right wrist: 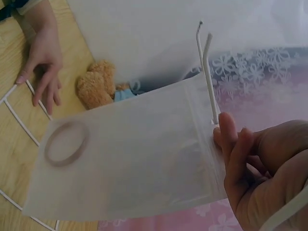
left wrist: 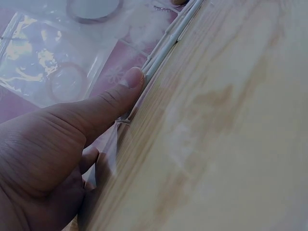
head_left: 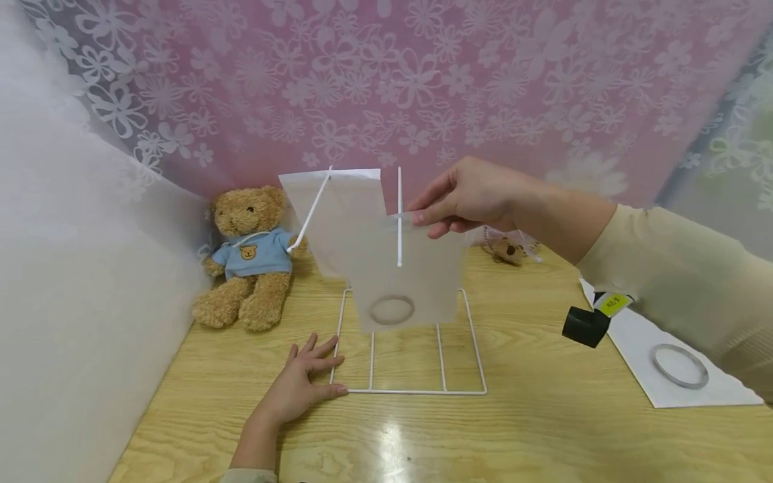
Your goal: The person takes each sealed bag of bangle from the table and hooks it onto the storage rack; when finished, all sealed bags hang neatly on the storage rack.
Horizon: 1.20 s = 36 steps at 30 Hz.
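Observation:
My right hand (head_left: 465, 198) pinches the top edge of a frosted zip bag (head_left: 417, 268) with a round bangle (head_left: 391, 310) at its bottom. In the right wrist view, a white prong (right wrist: 209, 82) meets the bag at a small hole near its top edge. A second frosted bag (head_left: 332, 215) hangs from the left prong (head_left: 311, 211) of the white wire stand (head_left: 417, 392). My left hand (head_left: 296, 386) rests at the front left corner of the stand's base, fingers spread, thumb (left wrist: 127, 84) on the wire.
A teddy bear (head_left: 250, 258) in a blue top sits behind on the left. On the right lies a white sheet-like bag (head_left: 640, 355) with a grey ring (head_left: 680, 366). Another small plush (head_left: 510, 245) is behind my right hand. A pink floral curtain (head_left: 374, 80) closes the back.

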Tool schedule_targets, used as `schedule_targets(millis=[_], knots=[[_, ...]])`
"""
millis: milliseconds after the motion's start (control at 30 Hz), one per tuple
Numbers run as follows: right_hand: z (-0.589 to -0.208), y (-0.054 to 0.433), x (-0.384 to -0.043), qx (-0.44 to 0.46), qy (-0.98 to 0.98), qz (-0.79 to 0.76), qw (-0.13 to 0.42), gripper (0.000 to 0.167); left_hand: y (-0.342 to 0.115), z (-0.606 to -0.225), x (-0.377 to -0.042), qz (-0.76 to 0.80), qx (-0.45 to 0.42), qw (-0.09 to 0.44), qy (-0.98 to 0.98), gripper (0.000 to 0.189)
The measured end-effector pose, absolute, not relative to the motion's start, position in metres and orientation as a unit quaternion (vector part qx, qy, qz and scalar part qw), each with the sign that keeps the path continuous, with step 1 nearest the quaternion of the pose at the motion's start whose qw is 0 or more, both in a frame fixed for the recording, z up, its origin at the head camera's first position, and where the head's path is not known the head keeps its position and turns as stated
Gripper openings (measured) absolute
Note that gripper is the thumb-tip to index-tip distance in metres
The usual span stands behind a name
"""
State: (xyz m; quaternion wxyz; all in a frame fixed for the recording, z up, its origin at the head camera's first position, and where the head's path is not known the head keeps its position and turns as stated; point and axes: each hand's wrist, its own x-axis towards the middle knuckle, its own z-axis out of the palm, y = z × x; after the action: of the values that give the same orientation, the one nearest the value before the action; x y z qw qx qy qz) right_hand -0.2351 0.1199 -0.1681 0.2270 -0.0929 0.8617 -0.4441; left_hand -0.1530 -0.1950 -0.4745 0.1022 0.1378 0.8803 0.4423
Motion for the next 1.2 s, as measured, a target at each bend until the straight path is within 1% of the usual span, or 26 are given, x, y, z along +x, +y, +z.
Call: schedule_targets(millis=[167,300,667,1033,1200], knots=[[-0.169,0.120,-0.254,-0.090,0.857,-0.453,0.229,0.031,-0.194,-0.473,-0.153,0.443,0.139,0.101,0.880,0.063],[-0.170,0.119,-0.268,-0.085,0.856,-0.460,0.220,0.032,-0.195,-0.474,-0.154,0.444,0.136,0.102,0.880,0.063],[-0.176,0.118,-0.293,-0.085,0.860,-0.464,0.194,0.034,-0.196,-0.475,-0.154,0.449,0.145,0.091,0.877,0.062],[-0.175,0.120,-0.306,-0.076,0.850,-0.487,0.186,0.035,-0.196,-0.477,-0.155,0.448,0.146,0.085,0.878,0.062],[-0.176,0.125,-0.305,-0.093,0.856,-0.486,0.153,0.038,-0.196,-0.477,-0.155,0.448,0.143,0.090,0.878,0.062]])
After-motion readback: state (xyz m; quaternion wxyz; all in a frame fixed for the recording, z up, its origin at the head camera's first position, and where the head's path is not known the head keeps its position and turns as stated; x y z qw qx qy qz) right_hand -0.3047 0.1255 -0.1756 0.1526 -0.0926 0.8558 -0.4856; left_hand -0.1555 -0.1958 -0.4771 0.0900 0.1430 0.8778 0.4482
